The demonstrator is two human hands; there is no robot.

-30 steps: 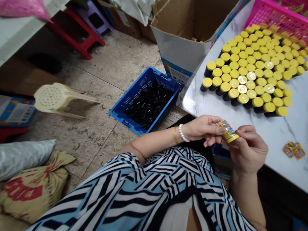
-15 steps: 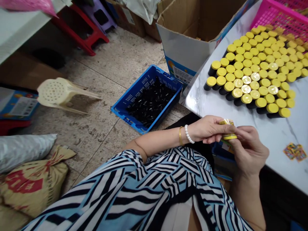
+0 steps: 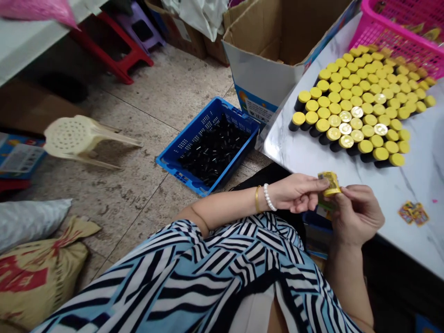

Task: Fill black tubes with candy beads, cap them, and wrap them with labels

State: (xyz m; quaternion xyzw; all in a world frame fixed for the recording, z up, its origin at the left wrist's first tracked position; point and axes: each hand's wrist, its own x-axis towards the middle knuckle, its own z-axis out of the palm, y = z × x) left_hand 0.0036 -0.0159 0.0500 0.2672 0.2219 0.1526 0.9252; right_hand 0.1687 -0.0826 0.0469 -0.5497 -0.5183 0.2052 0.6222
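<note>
A small yellow printed packet (image 3: 330,184), perhaps plastic-wrapped, is held in front of the table's near edge. My left hand (image 3: 300,192), with a pearl bracelet and a gold bangle at the wrist, pinches its left side under the thumb. At its lower right edge, the thumb and fingers of my right hand (image 3: 359,215) are closed on it. Beyond my hands, many black tubes with yellow caps (image 3: 356,101) stand close together on the white marbled table (image 3: 412,171). Several small colourful cards (image 3: 413,213) lie to the right of my right hand.
A pink basket (image 3: 388,34) stands behind the capped tubes. On the floor are a blue crate (image 3: 166,163) of black tubes, a large open carton (image 3: 260,69), a cream plastic stool (image 3: 74,134) and a tied sack (image 3: 52,270). A red stool (image 3: 121,51) stands farther back.
The yellow packet has been turned, so its printed face now shows. Both hands stay on it, with the left fingers slightly shifted. The whole view has moved a little.
</note>
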